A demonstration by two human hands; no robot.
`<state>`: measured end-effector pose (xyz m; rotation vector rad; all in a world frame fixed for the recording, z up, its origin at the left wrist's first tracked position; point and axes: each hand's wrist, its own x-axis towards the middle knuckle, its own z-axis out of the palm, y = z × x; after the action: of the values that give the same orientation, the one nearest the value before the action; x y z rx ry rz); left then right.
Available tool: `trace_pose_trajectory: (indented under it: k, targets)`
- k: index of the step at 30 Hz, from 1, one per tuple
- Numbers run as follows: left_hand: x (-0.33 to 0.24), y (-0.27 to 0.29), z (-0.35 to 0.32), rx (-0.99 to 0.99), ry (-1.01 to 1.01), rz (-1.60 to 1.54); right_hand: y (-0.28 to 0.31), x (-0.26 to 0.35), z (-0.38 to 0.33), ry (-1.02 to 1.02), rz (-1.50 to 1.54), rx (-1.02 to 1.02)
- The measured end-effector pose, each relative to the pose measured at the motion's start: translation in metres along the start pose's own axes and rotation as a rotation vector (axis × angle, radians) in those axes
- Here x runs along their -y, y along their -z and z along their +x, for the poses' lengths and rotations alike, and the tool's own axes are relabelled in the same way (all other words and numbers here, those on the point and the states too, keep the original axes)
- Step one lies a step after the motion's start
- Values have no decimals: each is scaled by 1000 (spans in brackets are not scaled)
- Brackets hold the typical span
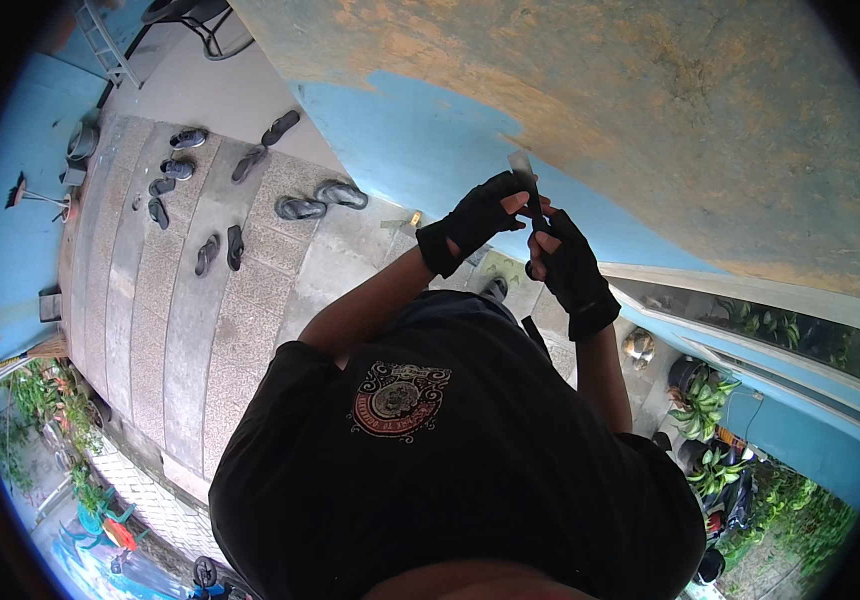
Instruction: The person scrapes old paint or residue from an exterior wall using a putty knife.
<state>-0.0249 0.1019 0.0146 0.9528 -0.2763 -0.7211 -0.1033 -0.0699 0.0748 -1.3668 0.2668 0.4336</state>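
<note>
Head view: both gloved hands' grip clamped on scraper (527,180), pale blade, dark handle.

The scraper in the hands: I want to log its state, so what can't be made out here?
Head view only:
- Scraper: handle hidden inside the left hand and right hand; blade edge too small to judge.
- Fingertips: mostly covered by gloves and each other, so the exact grip is unclear.
- Wall contact: blade tip too small to tell touching or apart.
</note>
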Motion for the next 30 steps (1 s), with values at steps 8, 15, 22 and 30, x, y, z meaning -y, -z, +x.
trace_pose_trajectory:
  k: [8,15,22,30]
  targets:
    - [28,-4,30,-15,-40,-347,-8,3,-5,-56,-7,-36]
    - [36,-15,48,-139,-70,-491,-8,5,0,0,11,-41]
    - [20,-22,42,-146,-111,-577,-1,3,4,9,74,41]
    - [27,-39,50,-199,-135,-461,25,22,3,-275,711,480]
